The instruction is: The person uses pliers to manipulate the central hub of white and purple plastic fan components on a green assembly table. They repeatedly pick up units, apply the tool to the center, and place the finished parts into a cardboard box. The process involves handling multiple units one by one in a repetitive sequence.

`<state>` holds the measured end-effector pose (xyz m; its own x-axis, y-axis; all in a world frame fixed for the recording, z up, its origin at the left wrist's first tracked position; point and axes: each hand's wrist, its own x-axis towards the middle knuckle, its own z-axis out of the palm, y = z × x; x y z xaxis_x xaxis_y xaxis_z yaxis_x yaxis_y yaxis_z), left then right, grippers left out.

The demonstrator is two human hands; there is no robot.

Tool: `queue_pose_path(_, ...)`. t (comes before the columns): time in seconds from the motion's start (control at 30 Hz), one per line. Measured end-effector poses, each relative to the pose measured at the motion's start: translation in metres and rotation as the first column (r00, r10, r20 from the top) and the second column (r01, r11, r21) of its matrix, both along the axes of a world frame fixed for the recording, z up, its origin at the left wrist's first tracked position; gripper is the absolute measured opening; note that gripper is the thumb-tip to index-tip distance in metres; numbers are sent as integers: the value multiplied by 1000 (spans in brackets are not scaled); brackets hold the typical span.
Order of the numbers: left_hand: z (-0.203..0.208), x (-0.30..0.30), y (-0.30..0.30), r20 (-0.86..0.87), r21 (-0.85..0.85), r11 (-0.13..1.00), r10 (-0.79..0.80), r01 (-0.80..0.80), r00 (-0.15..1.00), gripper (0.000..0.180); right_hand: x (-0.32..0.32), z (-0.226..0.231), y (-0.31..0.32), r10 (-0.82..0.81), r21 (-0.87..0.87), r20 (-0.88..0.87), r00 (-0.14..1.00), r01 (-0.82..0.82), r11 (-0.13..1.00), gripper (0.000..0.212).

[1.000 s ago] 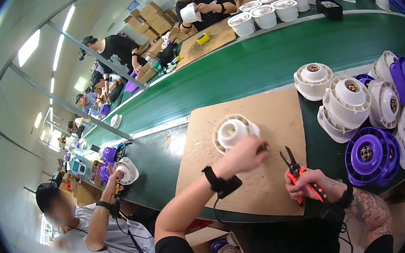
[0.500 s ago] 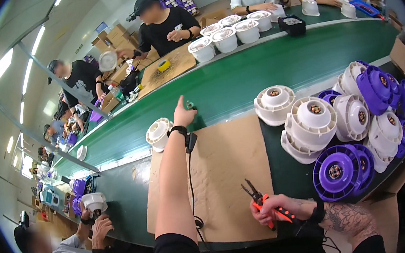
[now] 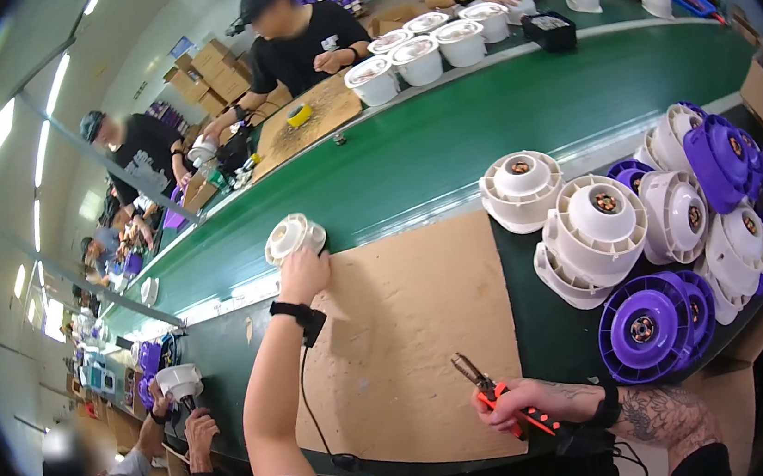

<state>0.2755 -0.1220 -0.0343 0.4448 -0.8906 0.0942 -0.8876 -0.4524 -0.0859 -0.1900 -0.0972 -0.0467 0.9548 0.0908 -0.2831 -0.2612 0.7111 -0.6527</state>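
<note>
My left hand [image 3: 306, 274] reaches forward to a white round plastic housing [image 3: 293, 236] at the belt's near edge. Its fingers are closed on the housing's near right rim, partly hidden behind the back of the hand. In my right hand [image 3: 511, 406] are wire-stripping pliers [image 3: 471, 370] with orange and black handles, their jaws pointing up and left. The pliers hang over the lower right of a brown cardboard sheet [image 3: 410, 328]. A small metal part [image 3: 339, 138] lies on the green conveyor belt [image 3: 447, 152], close to its far edge.
White ribbed housings [image 3: 593, 225] and purple ones [image 3: 644, 329] pile up at the right, beside a cardboard box. White tubs [image 3: 420, 61] stand in rows across the belt, near a yellow tape roll [image 3: 299, 115]. Co-workers sit opposite; another, at left, holds a white housing [image 3: 179, 382].
My left hand has come back from over the belt and taken hold of the white housing. The small metal part is now farther off, toward the far edge. My right hand keeps the pliers.
</note>
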Motion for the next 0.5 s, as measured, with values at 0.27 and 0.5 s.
queue_pose_path(0.27, -29, 43, 22, -137, -449, 888, -178, 99, 974, 41, -3, -7, -9, -36, 234, -26, 999, 41, 971, 31)
queue_pose_path(0.5, 57, -128, 235, -839, -190, 953, -283, 237, 465, 20, -1, -1, 3, -152, 130, -62, 986, 160, 979, 43)
